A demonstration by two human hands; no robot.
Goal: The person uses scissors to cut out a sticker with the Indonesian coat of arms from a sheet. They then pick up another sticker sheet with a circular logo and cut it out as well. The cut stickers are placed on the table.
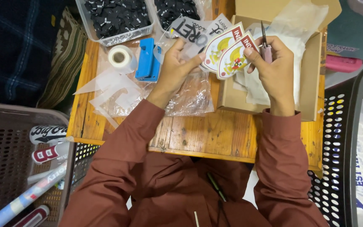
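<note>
Left hand [176,63] pinching fanned printed stickers [227,50]; right hand [274,63] clamped on small pink scissors [266,48], over cardboard box [311,80]

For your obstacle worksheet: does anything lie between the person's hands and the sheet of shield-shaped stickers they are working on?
Nothing visible does. The left hand already pinches the sticker sheet at its left edge, and the right hand, holding small pink-handled scissors, touches its right edge, above the open cardboard box.
</note>
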